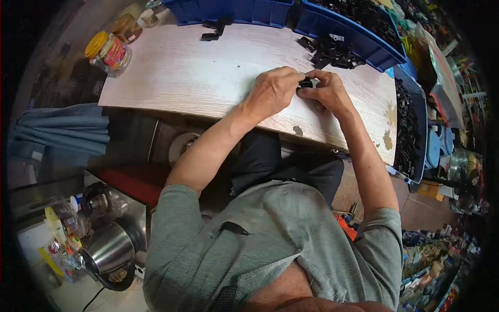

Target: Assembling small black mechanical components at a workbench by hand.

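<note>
Over the right half of the pale wood-grain table (176,67), my two hands meet around a small black plastic part (306,83). My right hand (328,92) pinches it between thumb and fingers. From the other side, my left hand (278,87) is closed with its fingertips at the part; whether they hold a second small piece is hidden. Beyond my right hand lies a loose pile of similar black parts (332,56). A few more black parts (212,35) lie near the table's far edge.
Blue bins (234,13) line the far edge; the right-hand bin (358,39) holds many black parts. Another bin of black parts (408,130) stands by the table's right end. A yellow-lidded jar (112,54) sits at the far left corner. A metal kettle (112,247) stands lower left.
</note>
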The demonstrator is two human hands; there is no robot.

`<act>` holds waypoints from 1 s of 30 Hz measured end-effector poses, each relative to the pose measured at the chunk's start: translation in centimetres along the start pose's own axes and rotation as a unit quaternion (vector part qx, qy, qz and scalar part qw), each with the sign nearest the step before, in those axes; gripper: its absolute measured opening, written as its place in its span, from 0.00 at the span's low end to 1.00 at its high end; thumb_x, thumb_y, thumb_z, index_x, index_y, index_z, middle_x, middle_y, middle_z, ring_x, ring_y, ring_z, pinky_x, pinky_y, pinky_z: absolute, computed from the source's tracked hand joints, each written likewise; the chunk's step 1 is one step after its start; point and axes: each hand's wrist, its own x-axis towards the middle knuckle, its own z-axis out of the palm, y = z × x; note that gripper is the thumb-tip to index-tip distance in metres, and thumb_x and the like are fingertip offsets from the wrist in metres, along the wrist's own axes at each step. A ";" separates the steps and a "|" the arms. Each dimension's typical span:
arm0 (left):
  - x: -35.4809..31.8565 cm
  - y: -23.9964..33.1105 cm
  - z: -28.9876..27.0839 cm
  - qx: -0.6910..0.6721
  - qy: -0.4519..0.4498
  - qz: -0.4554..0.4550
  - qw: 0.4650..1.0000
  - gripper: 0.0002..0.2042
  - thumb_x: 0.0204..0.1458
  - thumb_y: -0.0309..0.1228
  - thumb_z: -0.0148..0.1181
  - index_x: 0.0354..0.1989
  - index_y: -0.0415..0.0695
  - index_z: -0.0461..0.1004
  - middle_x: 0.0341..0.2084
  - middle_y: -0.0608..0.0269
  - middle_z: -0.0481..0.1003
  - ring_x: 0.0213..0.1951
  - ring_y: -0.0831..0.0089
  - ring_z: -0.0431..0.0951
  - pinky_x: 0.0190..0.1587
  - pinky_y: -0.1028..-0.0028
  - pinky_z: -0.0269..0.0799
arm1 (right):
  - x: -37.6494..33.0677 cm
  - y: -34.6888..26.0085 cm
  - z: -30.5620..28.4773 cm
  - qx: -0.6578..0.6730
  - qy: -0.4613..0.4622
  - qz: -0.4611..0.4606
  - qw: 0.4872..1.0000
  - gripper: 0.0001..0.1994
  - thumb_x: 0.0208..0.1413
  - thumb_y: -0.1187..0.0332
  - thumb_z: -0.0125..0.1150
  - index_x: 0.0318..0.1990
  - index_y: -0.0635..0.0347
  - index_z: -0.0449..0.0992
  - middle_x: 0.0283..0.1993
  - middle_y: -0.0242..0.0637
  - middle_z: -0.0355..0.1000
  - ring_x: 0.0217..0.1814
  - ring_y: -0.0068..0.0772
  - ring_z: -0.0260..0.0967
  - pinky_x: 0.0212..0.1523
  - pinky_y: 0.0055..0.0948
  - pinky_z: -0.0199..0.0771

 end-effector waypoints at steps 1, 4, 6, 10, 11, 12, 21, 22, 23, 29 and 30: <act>0.0 0.0 0.0 0.001 -0.001 -0.002 1.000 0.11 0.56 0.21 0.60 0.46 0.37 0.81 0.38 0.51 0.81 0.39 0.54 0.83 0.40 0.63 0.80 | -0.1 0.0 -0.1 0.012 -0.009 0.015 1.000 0.16 0.49 0.70 0.75 0.45 0.61 0.80 0.19 0.28 0.69 0.16 0.19 0.62 0.17 0.24 0.59; 0.1 0.1 0.0 -0.018 0.016 -0.002 1.000 0.10 0.56 0.21 0.60 0.46 0.37 0.81 0.39 0.51 0.81 0.39 0.54 0.84 0.40 0.63 0.81 | -0.1 0.0 -0.3 0.031 -0.026 0.040 0.998 0.17 0.48 0.69 0.76 0.46 0.61 0.81 0.21 0.29 0.71 0.18 0.21 0.64 0.19 0.26 0.62; 0.1 0.2 0.0 -0.008 -0.003 -0.008 1.000 0.11 0.55 0.20 0.60 0.47 0.38 0.80 0.39 0.50 0.81 0.39 0.54 0.84 0.40 0.63 0.81 | 0.0 0.1 -0.4 0.039 -0.034 0.052 0.997 0.19 0.47 0.67 0.76 0.47 0.60 0.82 0.23 0.31 0.73 0.20 0.22 0.66 0.22 0.28 0.65; 0.2 0.4 -0.1 0.003 -0.014 0.009 1.000 0.12 0.54 0.19 0.60 0.47 0.39 0.80 0.40 0.51 0.81 0.40 0.54 0.83 0.41 0.64 0.81 | 0.0 0.2 -0.3 0.038 -0.024 0.018 0.999 0.18 0.46 0.67 0.77 0.45 0.60 0.82 0.23 0.30 0.74 0.19 0.22 0.65 0.22 0.27 0.65; 0.2 0.4 0.0 0.003 -0.020 0.015 1.000 0.13 0.54 0.20 0.60 0.48 0.39 0.80 0.41 0.51 0.81 0.41 0.54 0.83 0.41 0.64 0.81 | -0.1 0.3 -0.2 0.045 -0.025 0.055 0.997 0.18 0.45 0.66 0.77 0.45 0.60 0.83 0.23 0.31 0.74 0.20 0.22 0.66 0.23 0.28 0.66; 0.3 0.4 0.0 0.002 -0.031 0.015 0.999 0.14 0.54 0.20 0.60 0.49 0.40 0.80 0.42 0.52 0.81 0.41 0.55 0.83 0.42 0.64 0.81 | -0.1 0.3 -0.1 0.050 -0.029 0.051 0.997 0.18 0.45 0.66 0.77 0.45 0.60 0.83 0.23 0.31 0.74 0.20 0.22 0.66 0.23 0.28 0.66; 0.1 0.9 0.1 0.120 -0.069 0.055 0.989 0.14 0.55 0.21 0.59 0.49 0.39 0.79 0.44 0.56 0.81 0.45 0.59 0.82 0.46 0.66 0.81 | 0.5 1.6 -0.1 -0.005 0.007 -0.001 1.000 0.17 0.43 0.65 0.78 0.42 0.59 0.84 0.20 0.31 0.72 0.20 0.22 0.66 0.23 0.28 0.66; 0.0 1.0 0.1 0.121 -0.067 0.055 0.989 0.14 0.55 0.21 0.59 0.49 0.39 0.79 0.44 0.56 0.81 0.45 0.59 0.82 0.46 0.66 0.81 | 0.5 1.6 -0.1 0.003 0.003 0.003 1.000 0.17 0.43 0.65 0.78 0.42 0.59 0.84 0.20 0.31 0.72 0.20 0.22 0.66 0.23 0.28 0.66; -0.1 1.1 0.2 0.123 -0.072 0.053 0.988 0.13 0.55 0.21 0.59 0.49 0.38 0.80 0.44 0.56 0.82 0.45 0.60 0.82 0.47 0.67 0.81 | 0.6 1.6 0.0 0.009 -0.003 0.019 1.000 0.17 0.43 0.65 0.78 0.42 0.59 0.84 0.20 0.31 0.72 0.20 0.22 0.65 0.23 0.28 0.66; -0.5 -1.0 -0.9 0.127 -0.012 0.019 0.992 0.13 0.57 0.22 0.57 0.49 0.39 0.81 0.45 0.51 0.82 0.49 0.56 0.81 0.56 0.61 0.78 | -0.5 0.8 -0.4 0.101 -0.009 0.046 0.994 0.15 0.49 0.69 0.76 0.42 0.61 0.79 0.20 0.30 0.70 0.15 0.20 0.63 0.16 0.24 0.62; -0.2 -2.2 -1.5 0.144 0.062 0.018 0.987 0.13 0.58 0.22 0.56 0.49 0.40 0.81 0.46 0.49 0.81 0.51 0.54 0.80 0.59 0.59 0.76 | -0.9 1.0 -0.8 0.103 -0.011 0.033 0.994 0.15 0.49 0.69 0.76 0.42 0.61 0.79 0.20 0.30 0.70 0.15 0.20 0.63 0.16 0.24 0.62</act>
